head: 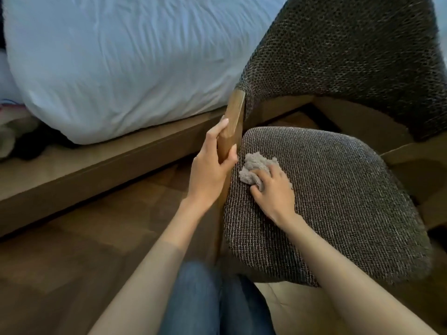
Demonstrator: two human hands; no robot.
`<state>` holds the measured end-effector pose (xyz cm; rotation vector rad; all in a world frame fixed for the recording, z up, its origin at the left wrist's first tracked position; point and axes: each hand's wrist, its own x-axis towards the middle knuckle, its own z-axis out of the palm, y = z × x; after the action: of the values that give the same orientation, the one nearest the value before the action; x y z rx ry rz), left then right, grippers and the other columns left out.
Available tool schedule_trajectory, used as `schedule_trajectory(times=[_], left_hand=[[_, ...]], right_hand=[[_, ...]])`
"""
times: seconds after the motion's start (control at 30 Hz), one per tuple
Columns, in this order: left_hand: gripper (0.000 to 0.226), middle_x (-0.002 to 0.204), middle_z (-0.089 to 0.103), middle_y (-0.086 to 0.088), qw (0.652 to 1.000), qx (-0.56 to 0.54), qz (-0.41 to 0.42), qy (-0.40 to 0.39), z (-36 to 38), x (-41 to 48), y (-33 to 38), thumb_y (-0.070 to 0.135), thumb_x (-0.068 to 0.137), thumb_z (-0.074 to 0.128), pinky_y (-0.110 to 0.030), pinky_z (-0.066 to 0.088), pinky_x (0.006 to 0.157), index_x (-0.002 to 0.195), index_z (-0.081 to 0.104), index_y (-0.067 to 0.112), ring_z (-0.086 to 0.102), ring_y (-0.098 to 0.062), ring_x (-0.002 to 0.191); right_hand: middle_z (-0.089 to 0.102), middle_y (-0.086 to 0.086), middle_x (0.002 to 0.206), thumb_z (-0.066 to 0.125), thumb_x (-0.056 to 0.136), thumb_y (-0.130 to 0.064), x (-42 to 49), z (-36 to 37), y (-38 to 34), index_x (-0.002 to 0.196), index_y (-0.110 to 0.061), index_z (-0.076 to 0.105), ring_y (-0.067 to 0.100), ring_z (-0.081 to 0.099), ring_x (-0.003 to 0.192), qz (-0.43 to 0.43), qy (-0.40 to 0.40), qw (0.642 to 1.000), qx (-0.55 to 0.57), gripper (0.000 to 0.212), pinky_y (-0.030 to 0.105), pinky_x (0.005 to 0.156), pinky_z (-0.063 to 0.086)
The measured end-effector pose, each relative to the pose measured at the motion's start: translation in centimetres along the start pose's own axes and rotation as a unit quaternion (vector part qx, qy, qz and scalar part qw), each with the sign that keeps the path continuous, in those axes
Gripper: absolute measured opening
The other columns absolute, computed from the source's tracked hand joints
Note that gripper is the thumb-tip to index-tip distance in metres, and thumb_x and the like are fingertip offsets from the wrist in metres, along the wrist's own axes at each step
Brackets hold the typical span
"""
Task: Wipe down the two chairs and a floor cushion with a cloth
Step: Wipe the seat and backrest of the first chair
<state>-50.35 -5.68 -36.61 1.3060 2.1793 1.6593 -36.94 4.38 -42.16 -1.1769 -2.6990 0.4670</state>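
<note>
White bedding lies rumpled well to the left of the chair seat, hanging over a wooden bed frame that runs along the wood floor. Below the seat's left corner, nearest the camera, are the person's knees in blue jeans. Just left of the seat, the left hand grips the chair's wooden upright, fingers and thumb closed round it. At the seat's left edge a bunched grey-beige cloth lies on the woven brown upholstery, touching it. The right hand sits on top of the cloth, fingers curled over it and thumb tucked against its near side, holding it down on the seat. Right of that hand the seat shows only its coarse tweed weave. Above and to the right of the seat stands the backrest, covered in the same fabric and leaning away from the camera.
</note>
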Motion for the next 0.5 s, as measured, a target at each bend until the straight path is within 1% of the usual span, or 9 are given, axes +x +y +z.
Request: schedule_trajectory(times=[0.07,0.1,0.13,0.2,0.23,0.3,0.37,0.43,0.5], left_hand=[[0.049,0.13,0.059,0.0,0.996,0.031,-0.07,-0.047,-1.3,0.0,1.9,0.029,0.093,0.057,-0.035,0.052,0.085,0.134,0.031,0.037,0.062,-0.019,0.103],[0.048,0.13,0.059,0.002,0.991,0.052,-0.103,-0.073,-2.2,0.2,3.0,0.03,0.093,0.058,-0.04,0.052,0.086,0.133,0.032,0.037,0.062,-0.019,0.107],[0.046,0.131,0.059,0.003,0.983,0.074,-0.131,-0.106,-3.3,0.7,4.3,0.031,0.093,0.058,-0.043,0.052,0.086,0.131,0.033,0.037,0.062,-0.02,0.109],[0.038,0.132,0.058,0.004,0.96,0.128,-0.167,-0.185,-6.1,2.1,7.1,0.032,0.095,0.056,-0.045,0.051,0.088,0.128,0.037,0.035,0.06,-0.021,0.113],[0.037,0.134,0.057,0.004,0.947,0.153,-0.175,-0.22,-7.7,2.8,8.6,0.033,0.095,0.054,-0.045,0.05,0.09,0.129,0.039,0.035,0.058,-0.022,0.116],[0.043,0.139,0.052,0.004,0.93,0.179,-0.189,-0.261,-11.3,3.9,12.2,0.036,0.096,0.051,-0.046,0.048,0.094,0.136,0.036,0.039,0.053,-0.023,0.122],[0.048,0.143,0.049,0.004,0.924,0.181,-0.201,-0.269,-14.7,5.1,16.3,0.035,0.097,0.049,-0.046,0.046,0.098,0.142,0.032,0.04,0.05,-0.023,0.126],[0.045,0.142,0.05,0.005,0.923,0.19,-0.2,-0.266,-17.7,6.3,20.2,0.034,0.099,0.045,-0.042,0.045,0.098,0.143,0.034,0.039,0.05,-0.022,0.126],[0.042,0.141,0.051,0.008,0.926,0.189,-0.196,-0.26,-20.3,7.7,23.7,0.033,0.1,0.043,-0.038,0.044,0.098,0.141,0.038,0.037,0.051,-0.019,0.125]], right_hand=[[0.035,0.009,0.145,0.052,0.092,-0.027,0.2,-2.5,-0.8,0.134,-0.024,0.052,0.033,0.032,0.135,0.032,-0.109,0.993,0.026,0.043,0.046,0.104,0.039],[0.039,0.01,0.142,0.05,0.093,-0.026,0.2,-4.0,-1.3,0.135,-0.025,0.051,0.034,0.036,0.133,0.052,-0.152,0.986,0.044,0.042,0.046,0.105,0.04],[0.046,0.011,0.135,0.049,0.093,-0.026,0.2,-5.9,-2.0,0.133,-0.027,0.053,0.034,0.045,0.126,0.073,-0.177,0.979,0.069,0.04,0.044,0.101,0.043],[0.06,0.008,0.12,0.05,0.091,-0.027,-0.4,-10.5,-3.8,0.127,-0.031,0.058,0.026,0.058,0.107,0.119,-0.171,0.968,0.138,0.037,0.037,0.087,0.05],[0.064,0.006,0.115,0.052,0.09,-0.028,-0.8,-13.0,-4.7,0.125,-0.032,0.061,0.021,0.06,0.099,0.136,-0.155,0.963,0.171,0.036,0.032,0.08,0.05],[0.068,0.002,0.108,0.056,0.089,-0.03,-1.7,-18.1,-6.8,0.124,-0.031,0.062,0.013,0.058,0.087,0.15,-0.134,0.956,0.213,0.035,0.026,0.07,0.044],[0.066,-0.006,0.101,0.057,0.088,-0.028,-2.6,-23.1,-8.9,0.123,-0.03,0.064,0.006,0.055,0.08,0.152,-0.128,0.955,0.221,0.035,0.019,0.064,0.039],[0.059,-0.015,0.09,0.058,0.087,-0.024,-3.3,-27.8,-11.3,0.119,-0.028,0.066,-0.005,0.053,0.074,0.144,-0.123,0.955,0.23,0.033,0.01,0.06,0.035],[0.055,-0.019,0.086,0.059,0.087,-0.021,-3.9,-32.0,-13.5,0.116,-0.026,0.068,-0.004,0.055,0.078,0.133,-0.12,0.955,0.237,0.031,0.012,0.065,0.038]])
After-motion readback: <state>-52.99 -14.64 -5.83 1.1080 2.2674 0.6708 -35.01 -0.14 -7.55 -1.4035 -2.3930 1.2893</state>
